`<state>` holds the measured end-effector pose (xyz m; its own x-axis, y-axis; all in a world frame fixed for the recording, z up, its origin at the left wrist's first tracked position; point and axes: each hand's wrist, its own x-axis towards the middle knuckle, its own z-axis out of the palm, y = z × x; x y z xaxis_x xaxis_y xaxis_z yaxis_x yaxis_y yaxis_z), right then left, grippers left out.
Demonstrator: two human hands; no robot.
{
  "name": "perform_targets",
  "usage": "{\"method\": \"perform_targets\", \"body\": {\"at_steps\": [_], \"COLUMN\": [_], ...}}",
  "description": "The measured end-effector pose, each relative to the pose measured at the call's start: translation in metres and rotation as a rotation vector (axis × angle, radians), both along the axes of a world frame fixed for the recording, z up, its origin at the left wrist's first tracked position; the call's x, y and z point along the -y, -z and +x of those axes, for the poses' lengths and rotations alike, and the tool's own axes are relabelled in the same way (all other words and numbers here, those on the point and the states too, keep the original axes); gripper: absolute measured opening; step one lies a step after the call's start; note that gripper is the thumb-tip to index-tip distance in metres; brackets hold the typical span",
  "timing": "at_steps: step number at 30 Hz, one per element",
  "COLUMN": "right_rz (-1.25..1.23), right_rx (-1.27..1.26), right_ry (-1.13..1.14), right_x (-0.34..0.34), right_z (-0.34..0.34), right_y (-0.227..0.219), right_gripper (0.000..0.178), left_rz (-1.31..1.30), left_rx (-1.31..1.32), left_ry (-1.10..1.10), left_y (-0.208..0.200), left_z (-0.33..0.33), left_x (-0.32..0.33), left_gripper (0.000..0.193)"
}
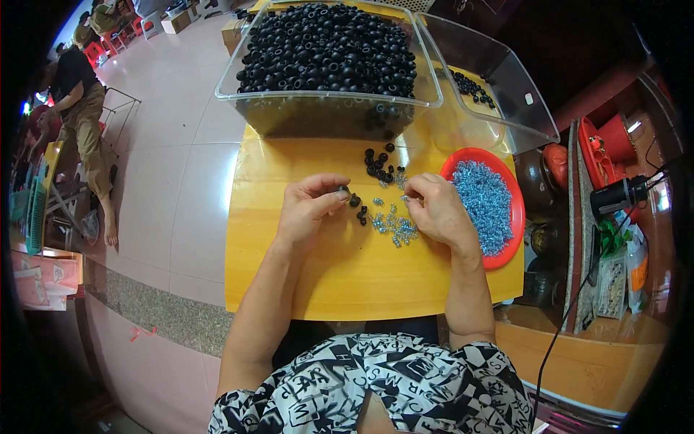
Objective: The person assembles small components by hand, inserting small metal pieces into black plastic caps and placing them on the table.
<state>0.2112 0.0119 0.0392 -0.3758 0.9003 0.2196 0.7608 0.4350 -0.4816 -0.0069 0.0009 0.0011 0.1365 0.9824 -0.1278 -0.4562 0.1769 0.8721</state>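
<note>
My left hand [309, 206] is closed over the yellow table, thumb and forefinger pinching a small black hollow knob [343, 191]. Another black knob [355, 200] lies just beside its fingertips. Across from it, my right hand [439, 207] is also closed in a pinch; a tiny shiny piece seems to be at its fingertips, too small to name. Between the hands lies a loose scatter of small silvery metal pieces [396, 228], perhaps screws. Several black knobs [376, 165] sit farther off. To the right, a red plate [516, 217] holds a heap of the same silvery-blue pieces [483, 202].
A clear plastic tub [329, 95] heaped with black knobs stands at the table's far side. Beside it, a second clear container [531, 119] has some knobs near it. A black cable [571, 311] hangs at the right. Another person [83, 108] is at the left.
</note>
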Motion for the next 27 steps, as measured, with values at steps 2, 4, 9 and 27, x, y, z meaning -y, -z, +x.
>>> {"method": "perform_targets", "body": {"at_steps": [2,4,9,27], "right_rz": [0.057,0.044,0.070,0.144], "right_rx": [0.076,0.160,-0.027,-0.016], "right_ry": [0.037,-0.079,0.122,0.304], "right_x": [0.000,-0.003,0.002,0.015], "right_z": [0.005,0.008,0.033,0.106], "right_y": [0.001,0.008,-0.029,-0.017], "right_gripper": [0.009,0.011,0.020,0.012], "left_rz": [-0.010,-0.014,-0.018,-0.035], "left_rx": [-0.009,-0.017,-0.043,0.204], "left_ry": [0.009,0.031,-0.002,0.083], "left_y": [-0.005,-0.003,-0.005,-0.012], "left_z": [0.003,0.005,-0.002,0.004], "left_x": [-0.001,-0.003,-0.001,0.004], "left_gripper": [0.019,0.018,0.017,0.020]}}
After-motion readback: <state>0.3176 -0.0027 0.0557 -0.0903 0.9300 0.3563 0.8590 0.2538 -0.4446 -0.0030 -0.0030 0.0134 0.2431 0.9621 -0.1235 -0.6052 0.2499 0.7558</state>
